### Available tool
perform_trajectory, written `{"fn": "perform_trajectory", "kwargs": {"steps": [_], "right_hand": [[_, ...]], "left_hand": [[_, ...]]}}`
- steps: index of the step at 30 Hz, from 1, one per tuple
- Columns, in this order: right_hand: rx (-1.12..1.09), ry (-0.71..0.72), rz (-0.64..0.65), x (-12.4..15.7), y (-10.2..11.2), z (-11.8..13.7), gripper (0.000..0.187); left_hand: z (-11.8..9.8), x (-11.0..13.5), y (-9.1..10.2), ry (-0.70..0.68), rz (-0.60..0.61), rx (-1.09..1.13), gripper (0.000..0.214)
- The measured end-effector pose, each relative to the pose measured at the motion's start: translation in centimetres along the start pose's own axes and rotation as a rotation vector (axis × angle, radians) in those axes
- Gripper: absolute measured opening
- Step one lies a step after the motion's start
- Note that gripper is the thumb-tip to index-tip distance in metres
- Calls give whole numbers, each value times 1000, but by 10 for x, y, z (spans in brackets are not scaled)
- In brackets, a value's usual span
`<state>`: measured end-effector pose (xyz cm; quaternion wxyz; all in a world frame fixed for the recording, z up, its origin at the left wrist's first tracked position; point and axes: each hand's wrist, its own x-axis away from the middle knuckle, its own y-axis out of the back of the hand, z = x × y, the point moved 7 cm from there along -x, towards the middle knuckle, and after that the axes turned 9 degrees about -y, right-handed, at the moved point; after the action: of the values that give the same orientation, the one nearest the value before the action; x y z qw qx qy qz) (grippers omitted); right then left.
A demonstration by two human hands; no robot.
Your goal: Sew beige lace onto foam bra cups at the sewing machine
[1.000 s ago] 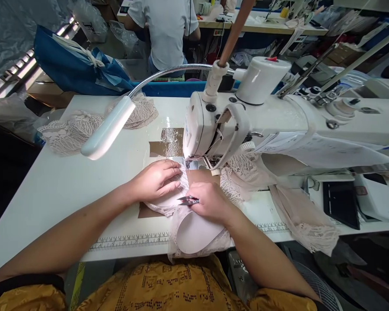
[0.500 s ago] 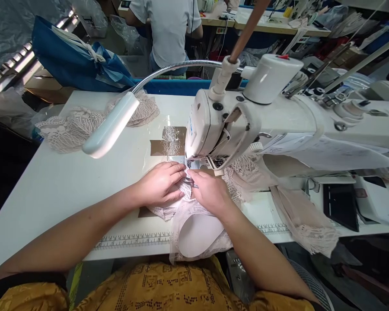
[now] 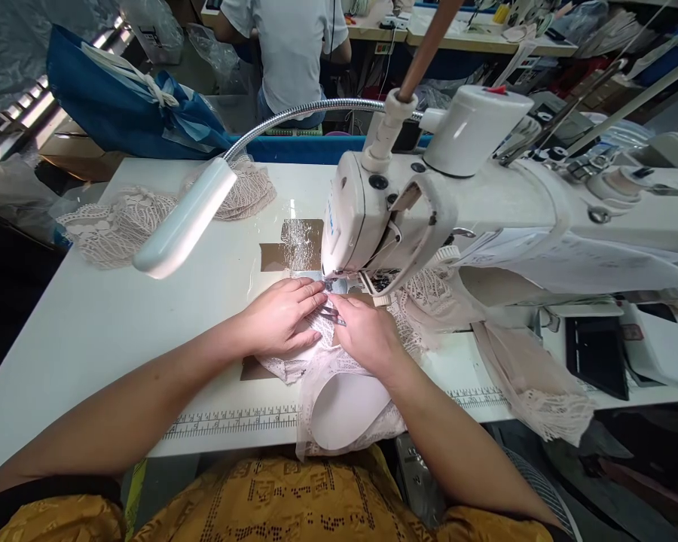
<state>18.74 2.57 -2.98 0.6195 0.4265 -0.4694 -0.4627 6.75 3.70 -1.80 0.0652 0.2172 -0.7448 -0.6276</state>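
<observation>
Pale lace cloth (image 3: 326, 333): keep smooth on the table (image 3: 192, 301), just before the foot (image 3: 328, 286) of the sewing machine (image 3: 457, 207). Press lightly with left hand (image 3: 282, 316), laid flat; guide with right hand (image 3: 367, 331), curled around small scissors (image 3: 332, 316), keeping these aside.

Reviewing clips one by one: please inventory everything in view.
machine: one, white, right of centre
lamp: one, pale blue, left of machine
table: one, white, beneath machine
ruler markings: many, black, table's near edge
lace work: count unclear, pale pink, centre front
lace piles: two, beige, table's far left
cloth: count unclear, beige, near right
patches: several, brown, by machine
snips: one, grey, centre
papers: several, white, by machine arm
slab: one, black, right
bundle: one, blue, beyond table
co-worker: one, pale shirt, beyond table
clutter: uncountable, mixed, background
sleeves: two, mustard, bottom corners
left hand: one, bare, on lace work
right hand: one, bare, gripping snips
</observation>
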Motion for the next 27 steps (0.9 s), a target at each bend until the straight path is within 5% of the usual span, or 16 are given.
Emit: {"fn": "perform_trajectory", "kwargs": {"steps": [10,27], "right_hand": [[-28,40,-12,4,0,-2,48],[19,86,21,6,-5,-3,51]], "left_hand": [[3,1,-1,22,94,2,61],[-11,6,-3,-24,76,-20,53]]}}
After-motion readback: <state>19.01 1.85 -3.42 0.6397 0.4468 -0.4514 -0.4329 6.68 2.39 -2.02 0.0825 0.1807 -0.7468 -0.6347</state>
